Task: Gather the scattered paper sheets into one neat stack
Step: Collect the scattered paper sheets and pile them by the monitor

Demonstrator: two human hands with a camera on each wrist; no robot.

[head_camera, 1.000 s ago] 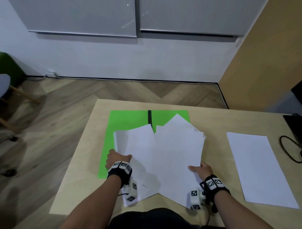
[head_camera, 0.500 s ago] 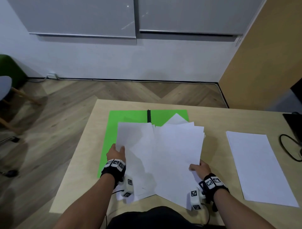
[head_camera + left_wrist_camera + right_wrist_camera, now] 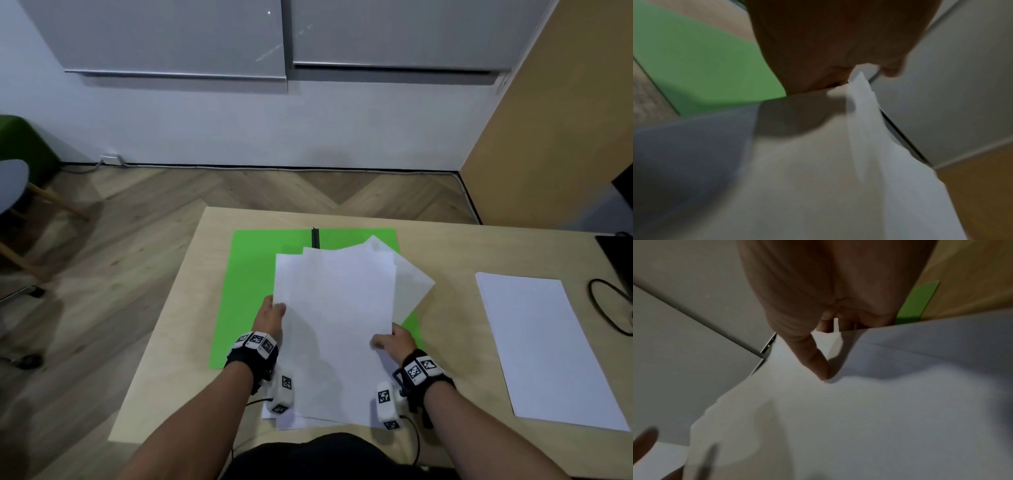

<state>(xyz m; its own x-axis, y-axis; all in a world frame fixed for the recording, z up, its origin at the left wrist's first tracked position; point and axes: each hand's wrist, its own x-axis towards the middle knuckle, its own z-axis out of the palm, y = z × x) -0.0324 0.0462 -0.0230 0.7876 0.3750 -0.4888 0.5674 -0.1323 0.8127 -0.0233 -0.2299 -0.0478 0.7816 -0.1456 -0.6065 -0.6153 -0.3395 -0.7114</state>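
A loose pile of white paper sheets (image 3: 337, 322) lies over the green mat (image 3: 253, 274) in the middle of the table; one sheet (image 3: 412, 284) sticks out askew at the right. My left hand (image 3: 270, 317) grips the pile's left edge, thumb on top. My right hand (image 3: 390, 339) holds the right edge, its thumb (image 3: 813, 360) lying on the top sheet. In the left wrist view the papers (image 3: 818, 162) bend upward under the left hand (image 3: 834, 53). The fingers under the sheets are hidden.
A second neat stack of white paper (image 3: 544, 346) lies on the wooden table (image 3: 445, 246) at the right. A black cable (image 3: 606, 308) loops near the right edge. A black bar (image 3: 315, 237) sits at the mat's far edge.
Both hands have pushed inward and the fanned sheets have swung together into a narrower, more upright pile. The left hand has slid up along the left edge.
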